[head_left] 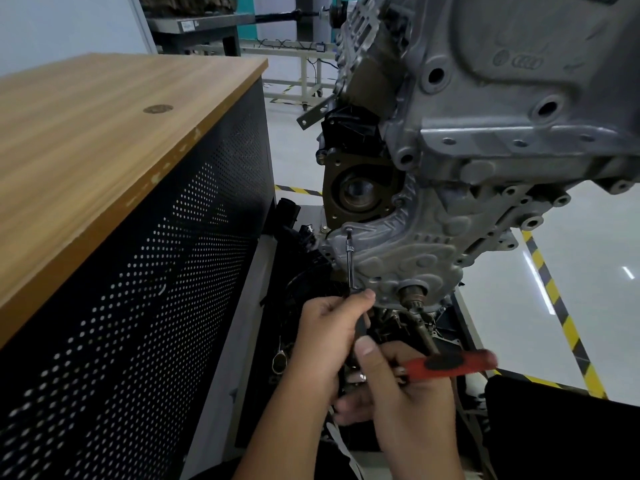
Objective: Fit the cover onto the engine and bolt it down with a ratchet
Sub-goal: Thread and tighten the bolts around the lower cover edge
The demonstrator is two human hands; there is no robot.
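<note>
Left hand (325,336) pinches thin steel extension bar (349,261) steadying its socket on bolt at grey cast-aluminium cover's (408,251) upper-left corner; right hand (405,386) grips red-handled ratchet (450,365) for turning.

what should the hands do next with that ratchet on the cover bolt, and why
Probably swing the red ratchet handle to turn the bolt down. The long extension bar already sits with its tip on a bolt at the cover's upper-left edge, the left hand steadies the bar near its lower end, and the right hand grips the handle. How tight the bolt is cannot be told.
</note>
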